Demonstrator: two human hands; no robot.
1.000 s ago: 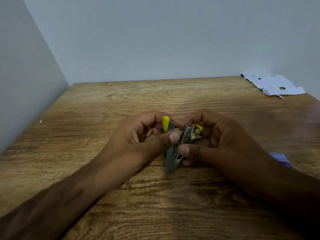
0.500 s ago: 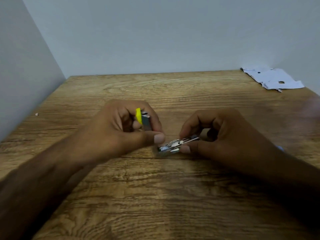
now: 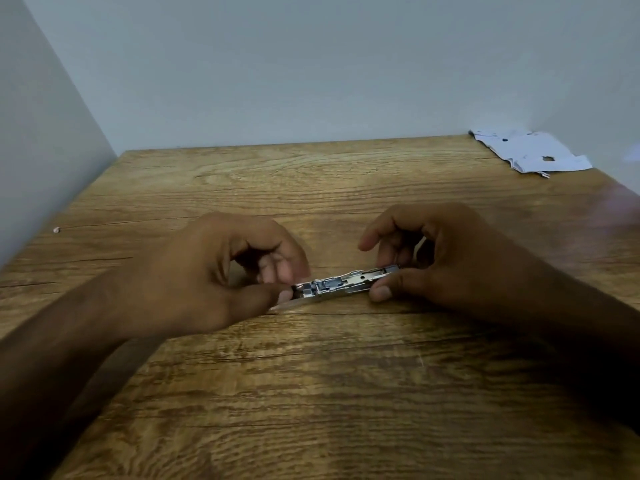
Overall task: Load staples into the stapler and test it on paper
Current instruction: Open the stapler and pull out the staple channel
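The stapler (image 3: pixel 341 285) lies opened flat on the wooden table (image 3: pixel 311 375), its silver metal magazine channel facing up and running left to right. My left hand (image 3: pixel 221 278) pinches its left end between thumb and fingers; the yellow top part is hidden inside this hand. My right hand (image 3: pixel 433 258) grips the right end with thumb in front and fingers curled behind. No staples can be made out in the channel.
A pile of torn white paper (image 3: pixel 530 155) lies at the table's far right corner against the wall. A tiny pale scrap (image 3: pixel 56 230) sits near the left edge. Grey walls close the table at the back and left.
The stapler went from being held upright between both hands to lying unfolded flat on the table. My hands moved apart to its two ends, and the yellow part is no longer visible.
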